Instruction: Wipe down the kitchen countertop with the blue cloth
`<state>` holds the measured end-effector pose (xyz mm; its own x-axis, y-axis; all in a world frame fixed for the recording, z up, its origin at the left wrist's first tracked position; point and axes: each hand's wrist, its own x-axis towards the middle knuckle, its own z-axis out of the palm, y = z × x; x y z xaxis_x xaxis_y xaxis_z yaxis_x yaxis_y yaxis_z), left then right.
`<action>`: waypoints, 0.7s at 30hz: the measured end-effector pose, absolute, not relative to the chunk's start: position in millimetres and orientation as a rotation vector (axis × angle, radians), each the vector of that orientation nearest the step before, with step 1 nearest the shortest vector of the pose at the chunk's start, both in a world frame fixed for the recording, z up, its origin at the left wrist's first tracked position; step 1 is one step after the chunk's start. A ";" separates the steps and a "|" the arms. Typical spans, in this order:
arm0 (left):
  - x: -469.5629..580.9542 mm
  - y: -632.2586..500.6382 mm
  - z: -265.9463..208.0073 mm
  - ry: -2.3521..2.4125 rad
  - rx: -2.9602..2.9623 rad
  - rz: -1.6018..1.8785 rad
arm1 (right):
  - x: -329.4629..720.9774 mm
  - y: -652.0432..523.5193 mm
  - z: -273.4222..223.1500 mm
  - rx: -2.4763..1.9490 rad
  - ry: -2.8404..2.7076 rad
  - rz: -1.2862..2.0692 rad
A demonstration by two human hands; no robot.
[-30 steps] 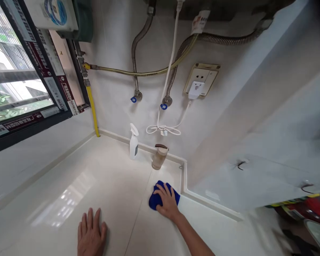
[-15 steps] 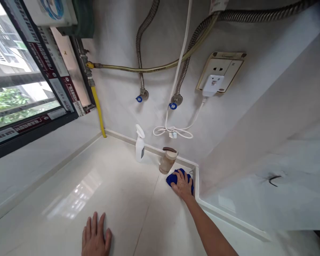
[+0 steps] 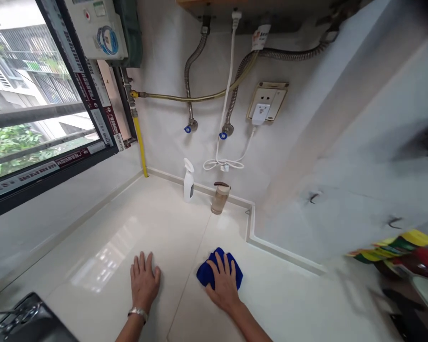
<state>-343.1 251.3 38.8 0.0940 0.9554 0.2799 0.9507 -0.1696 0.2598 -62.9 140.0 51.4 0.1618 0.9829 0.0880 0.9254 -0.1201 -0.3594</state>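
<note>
My right hand (image 3: 224, 284) presses down on a crumpled blue cloth (image 3: 237, 270), holding it against the white countertop (image 3: 271, 289). Its fingers spread over the cloth, which shows around them. To the left, my left hand (image 3: 144, 280) lies flat and open on the same countertop, with a metal-banded watch or bracelet (image 3: 138, 312) at the wrist. Farther back, against the wall, stand a white spray bottle (image 3: 188, 185) and a brownish see-through jug (image 3: 219, 199) with a dark handle.
A raised edge strip (image 3: 285, 259) runs along the wall and steps around a corner on the right. Hoses, valves and a plugged-in socket (image 3: 269, 102) are on the back wall. A dark sink (image 3: 35, 320) sits at lower left, below the window (image 3: 39, 90). Colourful items (image 3: 395, 247) lie far right.
My right hand has drawn the blue cloth from the back corner toward me and slightly left. The view has shifted, bringing the sink corner into sight. My left hand stays flat.
</note>
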 end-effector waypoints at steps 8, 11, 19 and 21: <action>-321.1 226.7 27.6 1.446 2.566 0.705 | -57.4 61.2 34.2 -1.957 -1.249 0.475; -280.4 195.1 20.0 1.114 2.610 0.695 | -59.8 55.7 28.8 -2.006 -1.220 0.331; -235.2 163.8 30.1 0.937 2.404 0.780 | -60.3 77.4 40.5 -2.207 -1.057 0.238; -239.9 168.0 40.5 0.872 2.280 0.773 | -60.9 76.9 42.7 -2.193 -1.029 0.253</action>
